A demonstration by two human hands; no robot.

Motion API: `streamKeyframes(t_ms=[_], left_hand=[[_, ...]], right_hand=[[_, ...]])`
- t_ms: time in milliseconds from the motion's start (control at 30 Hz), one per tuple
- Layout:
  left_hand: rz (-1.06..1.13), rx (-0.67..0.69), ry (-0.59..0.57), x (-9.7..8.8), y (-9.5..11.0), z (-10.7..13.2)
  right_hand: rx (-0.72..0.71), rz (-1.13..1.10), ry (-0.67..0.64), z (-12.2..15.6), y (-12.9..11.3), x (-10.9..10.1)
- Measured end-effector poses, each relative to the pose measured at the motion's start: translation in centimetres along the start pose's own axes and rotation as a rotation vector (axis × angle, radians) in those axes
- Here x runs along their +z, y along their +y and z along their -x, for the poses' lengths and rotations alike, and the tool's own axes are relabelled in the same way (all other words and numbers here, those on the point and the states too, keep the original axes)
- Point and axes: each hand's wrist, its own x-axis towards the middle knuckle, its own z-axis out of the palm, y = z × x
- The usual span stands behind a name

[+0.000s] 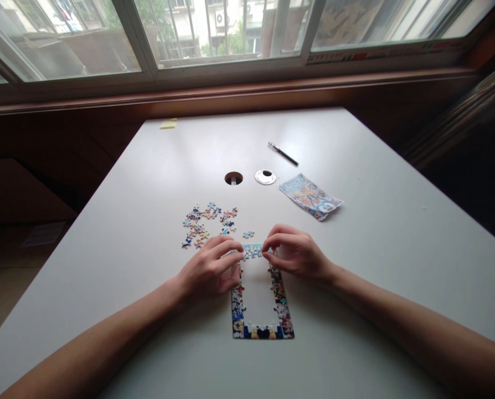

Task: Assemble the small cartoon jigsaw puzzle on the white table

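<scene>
A partly joined jigsaw frame (281,310) lies flat on the white table (376,260), its border built and its middle bare. My left hand (212,270) and my right hand (295,252) meet at the frame's far edge. Both pinch the light-blue top strip of pieces (253,250) between thumb and fingers, one hand at each end. A heap of loose puzzle pieces (206,221) lies just beyond my left hand, and a single stray piece (248,234) rests between the heap and the strip.
A colourful puzzle bag (310,197) lies at the right beyond my right hand. Farther back are an open cable hole (233,178), its round metal cover (265,177), a black pen (283,153) and a yellow sticky note (168,124). A window runs along the back.
</scene>
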Motion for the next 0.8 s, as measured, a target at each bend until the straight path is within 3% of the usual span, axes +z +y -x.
streamKeyframes(t_ms=[100,233,400,500,667,800], left_hand=[[0.16,-0.05,0.045,-0.1,0.6,0.0],[0.378,-0.08,-0.027,0.0,1.6,-0.2],[0.444,-0.179,0.063,0.1,1.8,-0.3],[0.483,-0.205,0.128,0.2,1.8,-0.2],[0.598,-0.184,0.127,0.3,2.0,-0.2],[0.626,-0.279,0.145,0.2,2.0,-0.1]], right_hand=[[-0.203,0.043,0.018,0.4,-0.7,0.3],[-0.405,0.103,-0.02,0.9,-1.7,0.6],[-0.382,0.068,0.035,1.2,-1.5,0.7],[-0.396,0.093,-0.01,1.1,-1.2,0.8],[-0.458,0.083,-0.044,0.9,-1.3,1.0],[-0.436,0.07,-0.002,1.0,-1.3,0.9]])
